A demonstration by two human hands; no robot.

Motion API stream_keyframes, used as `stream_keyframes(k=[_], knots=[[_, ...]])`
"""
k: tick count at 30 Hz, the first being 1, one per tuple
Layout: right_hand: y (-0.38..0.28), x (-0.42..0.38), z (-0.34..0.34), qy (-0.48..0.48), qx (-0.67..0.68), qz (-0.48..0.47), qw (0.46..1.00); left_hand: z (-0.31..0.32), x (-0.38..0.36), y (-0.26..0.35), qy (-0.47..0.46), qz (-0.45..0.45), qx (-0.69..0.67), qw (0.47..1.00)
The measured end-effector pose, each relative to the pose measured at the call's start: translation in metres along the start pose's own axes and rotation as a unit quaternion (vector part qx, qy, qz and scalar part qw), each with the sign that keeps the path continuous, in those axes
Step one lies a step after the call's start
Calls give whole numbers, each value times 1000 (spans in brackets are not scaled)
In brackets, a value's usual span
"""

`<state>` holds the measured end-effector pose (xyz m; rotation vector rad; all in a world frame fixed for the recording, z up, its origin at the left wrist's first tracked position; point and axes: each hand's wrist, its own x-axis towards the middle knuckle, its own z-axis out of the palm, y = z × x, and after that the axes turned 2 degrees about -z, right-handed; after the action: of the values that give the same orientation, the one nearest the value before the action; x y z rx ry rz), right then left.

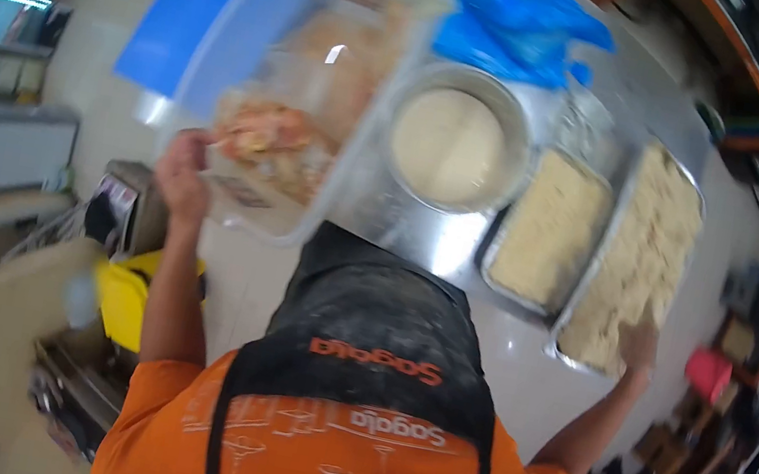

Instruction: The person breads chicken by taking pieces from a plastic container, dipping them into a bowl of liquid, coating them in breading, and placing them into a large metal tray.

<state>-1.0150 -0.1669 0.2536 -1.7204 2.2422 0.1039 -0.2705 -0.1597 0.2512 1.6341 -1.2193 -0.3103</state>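
A person in an orange shirt and black apron (pixel 372 337) works at a steel table (pixel 421 234), whose round metal bowl of pale batter (pixel 457 144) sits mid-counter. Left of the bowl, the left hand (pixel 180 171) pinches a battered piece at the near corner of a clear plastic tub (pixel 300 81). Right of the bowl, beyond a smaller tray (pixel 553 232), the right hand (pixel 640 342) rests in a long metal tray of breadcrumbs (pixel 641 253); whether its fingers are curled cannot be told. A firm pinch, judging by the blur, would keep the piece from slipping.
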Motion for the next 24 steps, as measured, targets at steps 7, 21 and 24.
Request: stream_keyframes(k=[7, 21, 24], knots=[[-310, 15, -67, 35, 131, -251, 958, -3, -4, 17, 38, -20, -133, 990], [-639, 2, 130, -169, -57, -521, 835, -21, -9, -4, -34, -27, -366, 929], [-637, 12, 120, -172, -63, -528, 830, -32, -4, -6, -59, 0, -358, 932]])
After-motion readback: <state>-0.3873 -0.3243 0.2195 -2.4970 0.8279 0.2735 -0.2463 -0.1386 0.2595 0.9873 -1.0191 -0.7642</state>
